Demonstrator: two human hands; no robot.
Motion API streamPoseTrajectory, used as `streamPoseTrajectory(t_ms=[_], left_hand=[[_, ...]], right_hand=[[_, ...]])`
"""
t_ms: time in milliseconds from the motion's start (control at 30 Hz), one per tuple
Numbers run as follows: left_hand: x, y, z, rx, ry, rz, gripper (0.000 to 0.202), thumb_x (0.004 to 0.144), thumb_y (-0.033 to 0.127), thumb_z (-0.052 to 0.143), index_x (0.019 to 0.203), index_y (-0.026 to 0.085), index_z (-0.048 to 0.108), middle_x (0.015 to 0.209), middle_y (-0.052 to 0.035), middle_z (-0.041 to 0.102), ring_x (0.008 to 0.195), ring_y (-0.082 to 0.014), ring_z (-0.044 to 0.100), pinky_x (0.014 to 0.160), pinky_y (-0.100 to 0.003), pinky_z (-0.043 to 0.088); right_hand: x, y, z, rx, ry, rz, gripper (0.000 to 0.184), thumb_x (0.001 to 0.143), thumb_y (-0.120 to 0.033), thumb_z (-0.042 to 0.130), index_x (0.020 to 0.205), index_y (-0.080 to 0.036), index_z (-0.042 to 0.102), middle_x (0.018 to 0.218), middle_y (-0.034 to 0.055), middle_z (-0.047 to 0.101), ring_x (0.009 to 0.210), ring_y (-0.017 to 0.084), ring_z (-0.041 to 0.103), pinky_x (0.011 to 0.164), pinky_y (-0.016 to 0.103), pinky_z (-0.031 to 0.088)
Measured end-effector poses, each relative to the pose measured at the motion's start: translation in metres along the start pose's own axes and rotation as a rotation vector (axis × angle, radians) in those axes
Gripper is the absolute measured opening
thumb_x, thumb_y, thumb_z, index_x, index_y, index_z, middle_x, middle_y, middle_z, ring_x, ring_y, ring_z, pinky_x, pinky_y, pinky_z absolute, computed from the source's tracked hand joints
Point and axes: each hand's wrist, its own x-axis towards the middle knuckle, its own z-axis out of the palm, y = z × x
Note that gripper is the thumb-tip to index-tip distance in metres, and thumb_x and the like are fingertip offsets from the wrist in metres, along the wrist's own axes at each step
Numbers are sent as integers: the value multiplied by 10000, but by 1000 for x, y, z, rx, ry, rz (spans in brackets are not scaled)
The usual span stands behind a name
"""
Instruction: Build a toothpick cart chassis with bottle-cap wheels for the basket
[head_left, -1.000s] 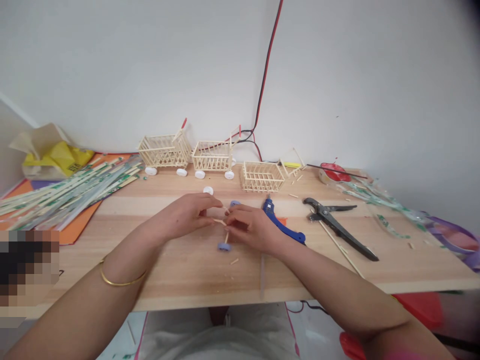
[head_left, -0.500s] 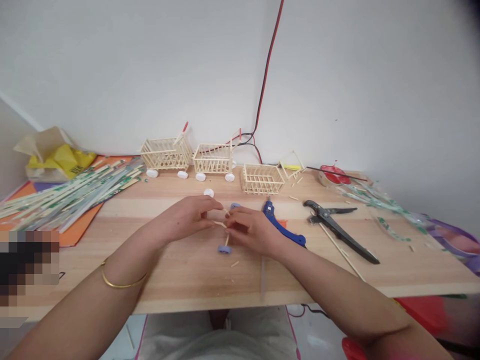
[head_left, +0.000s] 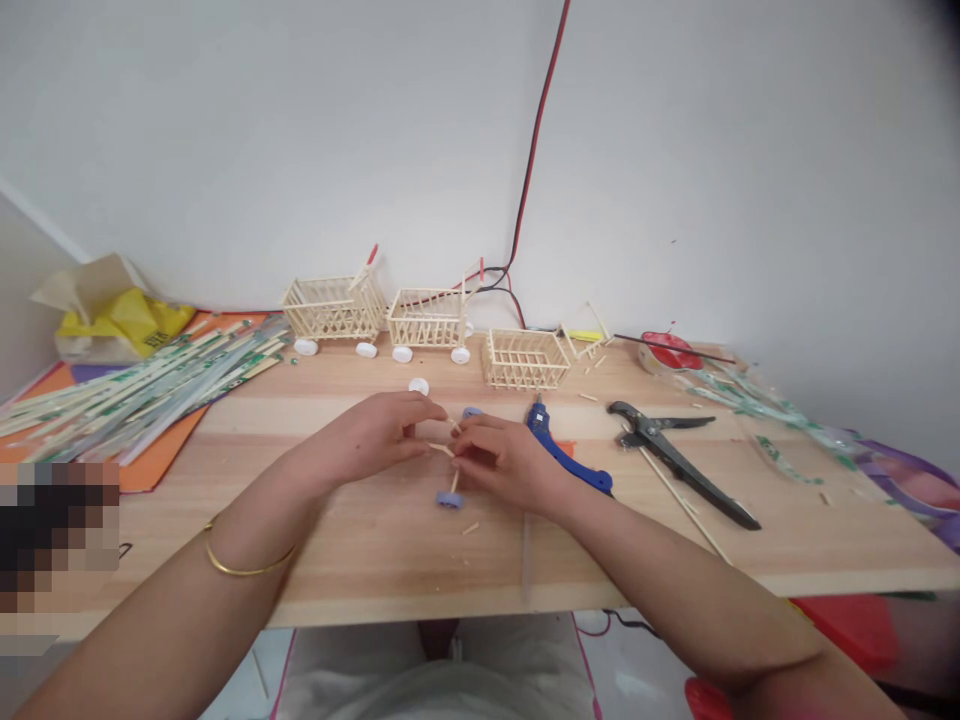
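My left hand and my right hand meet at the middle of the wooden table, fingers pinched together on a small frame of thin wooden sticks. A blue wheel sits at the near end of one stick and another blue wheel shows just beyond my right fingers. A loose white wheel lies past my left hand. A blue glue gun lies right beside my right hand.
Two stick carts on white wheels and a wheel-less stick basket stand at the back. Black pliers lie right. A pile of wrapped sticks lies left, beside a yellow bag. Red and black wires hang on the wall.
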Motion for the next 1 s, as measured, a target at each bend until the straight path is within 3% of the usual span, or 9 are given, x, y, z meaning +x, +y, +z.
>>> streamPoseTrajectory(t_ms=[1000], left_hand=[[0,0,0,-35,-17,-19,343,857,422,555,1096,183,619,986,-55,686,771,-172,613,748,-293,459]], right_hand=[[1,-2,-1,0,-12,11,45,842,-147,594,822,-184,609,903,53,658,851,156,617,765,282,495]])
